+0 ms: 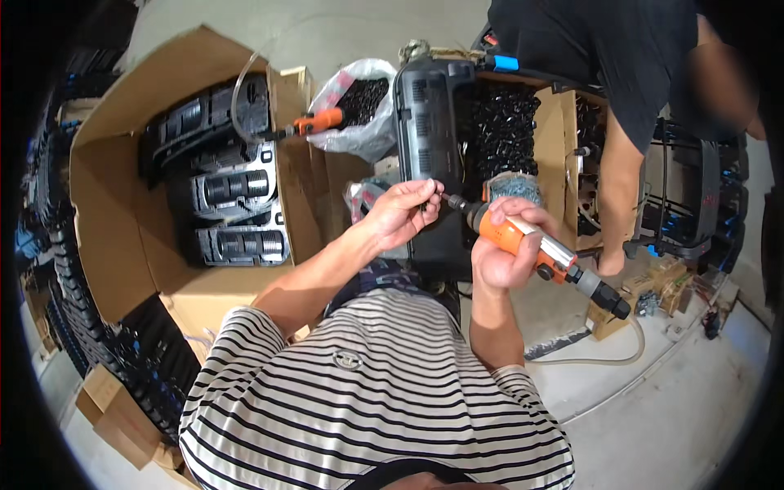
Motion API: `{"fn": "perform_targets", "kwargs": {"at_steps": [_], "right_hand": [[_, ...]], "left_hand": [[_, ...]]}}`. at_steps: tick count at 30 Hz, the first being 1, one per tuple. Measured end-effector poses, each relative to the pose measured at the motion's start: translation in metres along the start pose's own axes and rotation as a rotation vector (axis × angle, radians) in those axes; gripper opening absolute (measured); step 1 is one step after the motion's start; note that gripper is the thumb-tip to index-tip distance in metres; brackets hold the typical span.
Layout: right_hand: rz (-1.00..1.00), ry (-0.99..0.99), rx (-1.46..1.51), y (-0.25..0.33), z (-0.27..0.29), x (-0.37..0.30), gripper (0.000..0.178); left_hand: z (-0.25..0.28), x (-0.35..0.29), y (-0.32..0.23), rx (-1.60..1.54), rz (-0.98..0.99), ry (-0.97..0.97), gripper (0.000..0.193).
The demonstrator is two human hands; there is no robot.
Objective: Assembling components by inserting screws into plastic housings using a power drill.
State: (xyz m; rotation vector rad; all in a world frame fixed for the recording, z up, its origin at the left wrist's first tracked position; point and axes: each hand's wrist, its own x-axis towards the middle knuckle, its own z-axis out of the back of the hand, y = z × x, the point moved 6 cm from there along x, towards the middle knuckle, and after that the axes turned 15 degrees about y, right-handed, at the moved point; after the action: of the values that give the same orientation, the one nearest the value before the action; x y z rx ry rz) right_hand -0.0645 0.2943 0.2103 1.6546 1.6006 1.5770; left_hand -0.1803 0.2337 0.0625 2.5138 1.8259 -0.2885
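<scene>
My right hand (513, 245) is wrapped round an orange and silver air screwdriver (508, 233), held level with its bit pointing left. A hose trails from its black rear fitting. At the bit's tip, my left hand (402, 214) is closed in a pinch; whatever small thing its fingers hold is too small to name. Just beyond my hands lies a black ribbed plastic housing (430, 122), long and upright in view. To its right is a heap of small black plastic parts (500, 122), with a clear bag of small metal fasteners (514, 188) nearer to me.
A large open cardboard box (106, 180) with black and grey housings stands left. Another orange air tool (320, 122) lies near a white bag (359, 143) of black parts. At right, a co-worker's arm (619, 180) reaches down beside a carton (563, 139). A hose (604, 360) curves below.
</scene>
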Motion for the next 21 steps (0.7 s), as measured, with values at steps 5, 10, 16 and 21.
{"fn": "perform_targets", "kwargs": {"at_steps": [5,10,16,21], "right_hand": [[0.046,-0.085,-0.040,-0.027,0.015,0.020,0.029],[0.045,-0.145,-0.007,-0.054,0.028,0.044,0.027],[-0.022,-0.222,0.123,-0.092,0.039,0.093,0.026],[0.037,-0.171,0.004,-0.135,0.068,0.163,0.020]], "left_hand": [[0.001,0.036,-0.018,0.019,0.004,-0.082,0.020],[0.006,0.064,-0.032,-0.045,0.005,-0.096,0.022],[0.008,0.094,-0.057,-0.045,0.014,-0.165,0.025],[0.001,0.096,-0.070,0.125,0.030,-0.251,0.028]]}}
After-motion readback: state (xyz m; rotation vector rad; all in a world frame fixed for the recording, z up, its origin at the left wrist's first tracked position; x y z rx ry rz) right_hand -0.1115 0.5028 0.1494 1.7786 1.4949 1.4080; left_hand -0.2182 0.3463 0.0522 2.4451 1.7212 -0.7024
